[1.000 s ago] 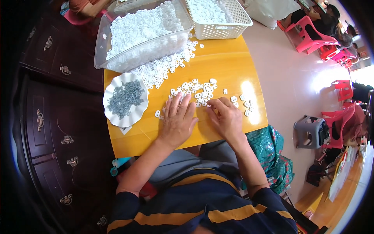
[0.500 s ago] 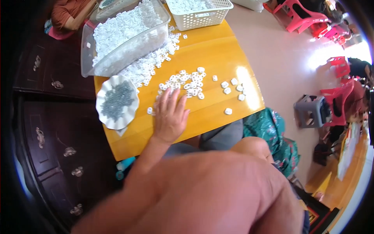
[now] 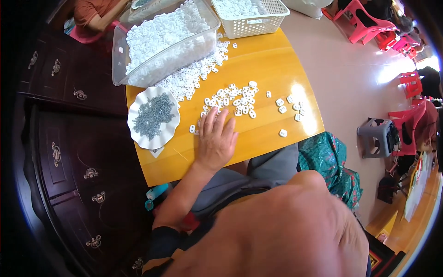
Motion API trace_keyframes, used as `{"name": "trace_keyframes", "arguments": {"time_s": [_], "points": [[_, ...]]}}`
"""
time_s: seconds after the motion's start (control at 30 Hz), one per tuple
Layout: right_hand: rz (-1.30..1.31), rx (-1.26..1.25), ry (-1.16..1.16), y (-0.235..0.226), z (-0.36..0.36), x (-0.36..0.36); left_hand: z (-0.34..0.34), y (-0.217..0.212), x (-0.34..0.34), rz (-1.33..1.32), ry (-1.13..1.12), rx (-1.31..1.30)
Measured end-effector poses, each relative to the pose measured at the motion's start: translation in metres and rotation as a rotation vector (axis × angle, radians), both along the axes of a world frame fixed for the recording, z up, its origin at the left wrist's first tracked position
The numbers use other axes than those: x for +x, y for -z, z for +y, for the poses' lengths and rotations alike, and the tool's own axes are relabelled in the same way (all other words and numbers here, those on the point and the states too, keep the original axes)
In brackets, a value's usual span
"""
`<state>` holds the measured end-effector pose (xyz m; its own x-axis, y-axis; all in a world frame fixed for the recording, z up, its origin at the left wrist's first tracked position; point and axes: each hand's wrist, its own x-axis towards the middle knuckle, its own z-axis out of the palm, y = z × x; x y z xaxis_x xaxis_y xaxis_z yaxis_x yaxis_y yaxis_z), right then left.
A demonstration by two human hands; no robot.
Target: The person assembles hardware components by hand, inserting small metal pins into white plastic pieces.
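Observation:
My left hand (image 3: 216, 147) lies palm down at the near edge of a loose pile of small white plastic pieces with dark holes (image 3: 233, 98). Its fingers are stretched out and slightly apart, the tips reaching the nearest pieces. Close to the camera, my right hand and arm (image 3: 286, 226) fill the lower right as a large blurred shape; the fingers are hidden. Left of the pile stands a white scalloped dish (image 3: 135, 130) heaped with small grey screw-like parts (image 3: 154, 115). Several white pieces (image 3: 282, 109) lie scattered on the right of the yellow table (image 3: 258, 55).
A clear plastic bin (image 3: 121, 64) full of white pieces stands at the back left, more pieces spilled beside it. Behind is a cream basket (image 3: 251, 28). Dark drawers (image 3: 69, 152) flank the left. A green bag (image 3: 325, 154) and grey stool (image 3: 376, 136) stand right. Someone's arm (image 3: 108, 18) shows beyond.
The whole view has shifted, so the table sits further right in the picture. My right hand and arm have moved right, uncovering my left forearm and sleeve. My left hand stays by the pile.

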<state>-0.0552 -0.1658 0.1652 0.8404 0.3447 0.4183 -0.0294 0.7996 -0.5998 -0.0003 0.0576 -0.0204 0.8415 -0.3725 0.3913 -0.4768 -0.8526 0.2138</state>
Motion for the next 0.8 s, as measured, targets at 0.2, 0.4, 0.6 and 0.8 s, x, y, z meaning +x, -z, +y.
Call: {"name": "trace_keyframes", "arguments": {"time_s": [0.2,0.4,0.6,0.8], "points": [[0.057,-0.04,0.144,0.002,0.037,0.059,-0.005,-0.007,-0.018,0.003,0.047,-0.111],[-0.159,-1.347,0.815,0.112,0.001,0.087,0.009,0.001,-0.049,0.072,0.042,-0.047],[-0.275,-1.554,0.848,0.149,0.011,0.095,0.018,0.001,-0.066,0.122,0.076,-0.088],[-0.338,-1.686,0.842,0.162,0.021,0.1,0.02,0.01,-0.071,-0.019,0.113,-0.092]]}}
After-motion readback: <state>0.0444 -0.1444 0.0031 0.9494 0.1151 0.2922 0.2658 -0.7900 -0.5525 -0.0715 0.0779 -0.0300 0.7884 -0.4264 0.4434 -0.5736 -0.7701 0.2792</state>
